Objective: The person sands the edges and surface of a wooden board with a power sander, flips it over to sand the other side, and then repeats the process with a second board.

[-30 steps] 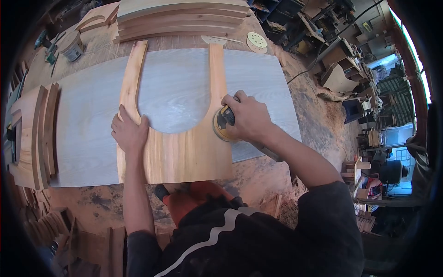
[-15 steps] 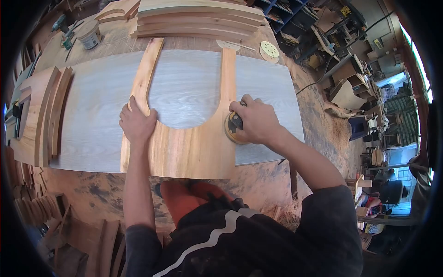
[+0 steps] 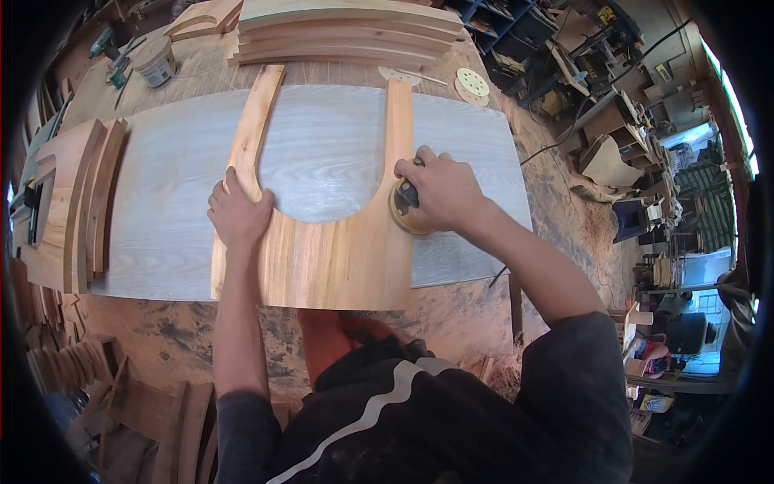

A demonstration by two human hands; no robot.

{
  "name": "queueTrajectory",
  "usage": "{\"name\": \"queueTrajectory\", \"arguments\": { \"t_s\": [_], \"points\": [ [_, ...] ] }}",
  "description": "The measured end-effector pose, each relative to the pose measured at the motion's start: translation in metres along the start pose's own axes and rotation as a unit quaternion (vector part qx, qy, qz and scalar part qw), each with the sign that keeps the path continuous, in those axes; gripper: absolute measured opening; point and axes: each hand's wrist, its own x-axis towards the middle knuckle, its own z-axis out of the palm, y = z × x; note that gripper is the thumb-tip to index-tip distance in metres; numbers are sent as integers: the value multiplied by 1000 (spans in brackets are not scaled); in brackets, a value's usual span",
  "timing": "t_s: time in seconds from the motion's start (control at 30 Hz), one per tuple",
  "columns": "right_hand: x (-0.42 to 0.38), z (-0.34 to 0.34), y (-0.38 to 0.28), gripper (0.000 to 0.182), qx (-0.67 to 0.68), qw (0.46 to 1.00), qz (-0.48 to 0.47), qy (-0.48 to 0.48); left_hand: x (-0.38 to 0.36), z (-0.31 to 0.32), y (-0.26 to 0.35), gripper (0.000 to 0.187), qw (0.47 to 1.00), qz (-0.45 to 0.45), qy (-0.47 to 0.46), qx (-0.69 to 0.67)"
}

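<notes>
A U-shaped wooden panel (image 3: 334, 262) lies flat on a grey wood-grain board (image 3: 177, 185), its two arms pointing away from me. My left hand (image 3: 242, 214) grips the panel's left arm near the curve, thumb on the inner edge and fingers over the outer side. With my right hand (image 3: 442, 192) I hold a sander (image 3: 405, 202), a round orbital type, against the panel's right edge beside the curve. Part of the sander is hidden under my palm.
Stacked curved boards (image 3: 347, 36) lie at the back. More cut panels (image 3: 76, 210) lean at the left. A tub (image 3: 155, 62), a drill (image 3: 105, 42) and sanding discs (image 3: 472, 83) rest on the table. A cable (image 3: 556, 143) runs off right.
My right hand has moved the sander slightly away from me and a little left along the panel's right edge. My left hand stays on the left arm.
</notes>
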Motion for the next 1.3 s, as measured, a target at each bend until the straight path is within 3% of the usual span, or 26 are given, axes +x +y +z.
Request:
{"name": "queueTrajectory", "arguments": {
  "t_s": [0.13,0.2,0.37,0.5,0.67,0.8,1.0,1.13,1.3],
  "points": [
    [-8,-1,-1,46,-4,999,-45,-23,1,-7,3,95,1000,-13,-20,-8],
    [-3,-2,-8,46,25,998,-35,-45,1,-5,1,95,1000,-11,-20,-5],
    [18,-6,9,48,-18,1000,7,9,1,-4,-1,94,1000,0,-7,-7],
    [14,-2,3,45,5,999,-26,-23,3,-4,0,94,1000,-9,-9,-9],
    [35,-3,16,47,-1,999,19,37,2,-6,-1,94,1000,-3,-11,-9],
    [20,1,9,47,12,1000,-24,4,7,-4,0,94,1000,-6,-7,-3],
    [51,11,12,51,48,992,31,116,5,-8,1,93,1000,-3,-12,-1],
    [48,16,-12,51,92,991,-8,94,8,-2,-4,96,1000,-4,-9,-8],
    [66,8,-9,53,79,990,40,107,8,-5,-2,95,1000,-8,-11,-9]
  ]
}}
